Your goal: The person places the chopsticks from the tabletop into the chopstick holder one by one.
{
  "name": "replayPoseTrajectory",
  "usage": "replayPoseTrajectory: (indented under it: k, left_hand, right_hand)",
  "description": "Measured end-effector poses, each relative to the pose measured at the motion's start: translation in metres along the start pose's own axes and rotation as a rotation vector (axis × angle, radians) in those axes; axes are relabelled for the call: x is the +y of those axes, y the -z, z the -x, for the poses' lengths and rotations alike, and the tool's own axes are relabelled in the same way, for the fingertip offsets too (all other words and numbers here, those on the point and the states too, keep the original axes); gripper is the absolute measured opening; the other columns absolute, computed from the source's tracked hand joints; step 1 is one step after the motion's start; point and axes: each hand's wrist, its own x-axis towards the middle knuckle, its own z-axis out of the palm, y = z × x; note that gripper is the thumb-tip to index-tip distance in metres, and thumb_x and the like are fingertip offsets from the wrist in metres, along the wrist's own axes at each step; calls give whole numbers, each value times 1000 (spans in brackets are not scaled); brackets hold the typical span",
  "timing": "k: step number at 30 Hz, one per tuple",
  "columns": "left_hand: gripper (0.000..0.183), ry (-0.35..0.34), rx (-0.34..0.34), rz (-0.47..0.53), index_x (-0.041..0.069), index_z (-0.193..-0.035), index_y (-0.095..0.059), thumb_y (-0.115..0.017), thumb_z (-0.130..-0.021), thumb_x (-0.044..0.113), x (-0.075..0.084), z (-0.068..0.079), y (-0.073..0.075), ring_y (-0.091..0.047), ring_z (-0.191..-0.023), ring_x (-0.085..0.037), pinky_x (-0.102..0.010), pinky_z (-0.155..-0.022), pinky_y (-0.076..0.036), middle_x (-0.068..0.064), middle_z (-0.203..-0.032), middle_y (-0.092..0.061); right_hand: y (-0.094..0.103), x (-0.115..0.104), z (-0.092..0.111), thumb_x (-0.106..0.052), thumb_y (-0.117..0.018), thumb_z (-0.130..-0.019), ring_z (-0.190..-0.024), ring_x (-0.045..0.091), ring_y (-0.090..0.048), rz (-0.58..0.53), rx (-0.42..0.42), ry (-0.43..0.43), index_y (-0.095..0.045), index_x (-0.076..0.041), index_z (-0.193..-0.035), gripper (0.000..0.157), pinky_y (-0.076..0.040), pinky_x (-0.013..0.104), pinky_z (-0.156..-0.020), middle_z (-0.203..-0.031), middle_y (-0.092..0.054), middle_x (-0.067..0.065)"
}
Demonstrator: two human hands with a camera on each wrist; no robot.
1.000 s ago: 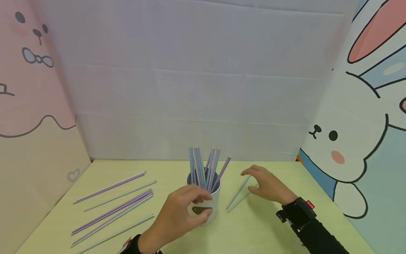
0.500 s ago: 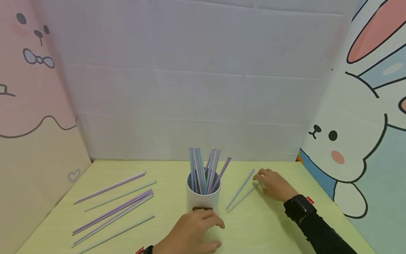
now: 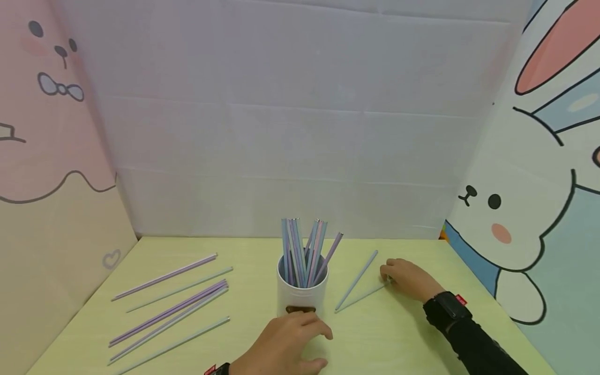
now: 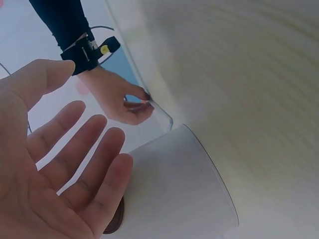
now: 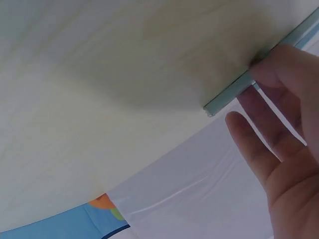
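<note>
A white cup (image 3: pixel 301 298) with a brown patch stands mid-table, packed with upright blue, purple and pink straws (image 3: pixel 304 255). In front of it my left hand (image 3: pixel 286 344) holds nothing, its fingers loosely bent; the left wrist view shows its palm beside the cup (image 4: pixel 179 189). To the cup's right, my right hand (image 3: pixel 410 278) pinches the far end of a pale green straw (image 3: pixel 363 298) between thumb and fingers. That green straw (image 5: pixel 227 99) lies along the tabletop in the right wrist view. A blue straw (image 3: pixel 357 280) lies close by, untouched.
Several purple and pale green straws (image 3: pixel 171 311) lie slanted on the left of the yellow table (image 3: pixel 262 359). A white sheet (image 3: pixel 300 130) rises behind the table, with cartoon-printed panels at both sides.
My left hand has drawn back from the cup toward the table's front. My right hand has moved right, off the blue straw, and now pinches the green straw, whose far end has swung slightly nearer.
</note>
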Motion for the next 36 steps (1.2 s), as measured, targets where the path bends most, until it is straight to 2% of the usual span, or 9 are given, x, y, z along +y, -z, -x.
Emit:
replayPoseTrajectory:
  k: [6, 10, 17, 26, 30, 36]
  left_hand:
    - [29, -5, 44, -35, 31, -103, -61, -75, -78, 37, 1, -1, 6, -51, -95, 0, -22, -75, -48, 22, -104, -53]
    - [29, -7, 69, -60, 32, -101, -62, -77, -76, 38, 3, -1, 13, -50, -95, 1, -21, -74, -48, 22, -102, -54]
    - [27, -56, 141, -65, 31, -99, -63, -78, -76, 34, 8, -4, 37, -48, -85, 6, -13, -69, -44, 21, -100, -56]
    - [23, -16, 186, -83, 29, -99, -62, -76, -80, 31, 10, -6, 68, -53, -85, 4, -14, -69, -47, 20, -94, -57]
    - [25, 13, 210, -128, 29, -98, -62, -77, -78, 28, 6, -5, 72, -51, -83, 3, -16, -65, -47, 21, -92, -56]
    - [26, 21, 224, -157, 30, -96, -61, -78, -77, 28, 4, -4, 72, -49, -80, 3, -15, -61, -45, 23, -91, -55]
  right_hand:
    - [7, -4, 2, 4, -77, -73, -72, 10, -50, -72, -52, -4, -62, -17, -84, 28, -49, 29, -64, -79, -54, -2]
    - [17, -19, 1, 5, -77, -72, -72, 7, -49, -104, -55, 25, -62, -19, -84, 31, -49, 26, -63, -79, -53, -6]
    - [55, -64, -8, 4, -72, -75, -78, 7, -52, -190, -74, 48, -64, -22, -91, 31, -50, 23, -67, -85, -54, -9]
    - [101, -127, -28, -1, -71, -77, -79, 5, -52, -237, 3, 99, -63, -25, -91, 29, -49, 19, -68, -87, -53, -11]
    - [109, -151, -39, -3, -72, -76, -76, 3, -50, -234, 33, 91, -66, -23, -91, 26, -48, 17, -66, -84, -52, -13]
    - [114, -177, -56, -1, -72, -74, -73, 1, -45, -260, 83, 96, -66, -23, -89, 27, -44, 16, -62, -81, -52, -13]
